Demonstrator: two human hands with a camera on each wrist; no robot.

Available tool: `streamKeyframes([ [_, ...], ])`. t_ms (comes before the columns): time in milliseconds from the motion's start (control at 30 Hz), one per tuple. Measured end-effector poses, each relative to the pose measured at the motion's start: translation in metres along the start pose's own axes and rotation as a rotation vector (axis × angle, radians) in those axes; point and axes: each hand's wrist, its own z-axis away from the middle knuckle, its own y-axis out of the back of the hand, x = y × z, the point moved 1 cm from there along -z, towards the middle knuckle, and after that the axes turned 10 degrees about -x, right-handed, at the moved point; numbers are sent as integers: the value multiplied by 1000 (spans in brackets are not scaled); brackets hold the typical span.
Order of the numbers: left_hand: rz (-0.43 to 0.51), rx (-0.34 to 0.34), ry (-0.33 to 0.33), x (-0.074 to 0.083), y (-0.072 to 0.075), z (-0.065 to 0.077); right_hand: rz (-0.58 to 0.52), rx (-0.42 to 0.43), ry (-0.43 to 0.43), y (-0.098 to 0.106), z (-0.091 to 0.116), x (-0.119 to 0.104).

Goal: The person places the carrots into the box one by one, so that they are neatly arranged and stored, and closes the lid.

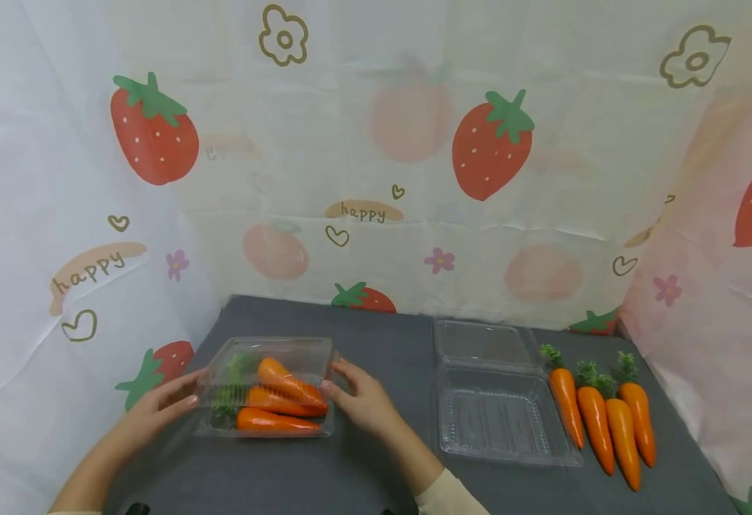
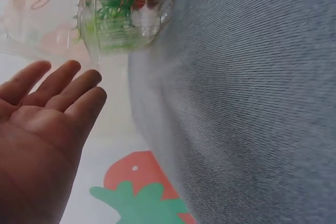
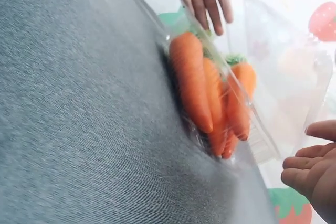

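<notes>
Already, carrots (image 1: 279,422) lie inside one box (image 1: 221,430), its lid (image 1: 292,347) unclosed. Both hands (image 1: 157,410) (image 1: 366,400) flank it, fingers extended; four carrots (image 1: 623,440) lie outside another box (image 1: 495,422).

Got two clear rectangular plastic clamshells (image 1: 241,350) (image 1: 498,449) here. Four loose glossy orange tapered carrots (image 1: 567,404) (image 1: 596,429) (image 1: 624,443) (image 1: 637,418), plus at least three boxed carrots (image 1: 292,383) (image 1: 273,400) (image 1: 276,423).

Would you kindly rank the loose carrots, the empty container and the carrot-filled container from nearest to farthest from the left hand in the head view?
1. Carrot-filled container, beside the left hand.
2. Empty container, right of centre.
3. Loose carrots, at the far right.
</notes>
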Motion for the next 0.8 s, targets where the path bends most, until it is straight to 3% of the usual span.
streamKeyframes([
  [333, -150, 72, -9, -1, -17, 5, 128, -41, -32, -10, 12, -4],
  [567, -206, 106, -13, -4, -25, -3, 125, 0, -14, -15, 8, 2],
  [800, -247, 78, 31, -6, -28, -16, 123, 42, 3, -13, 1, 12],
])
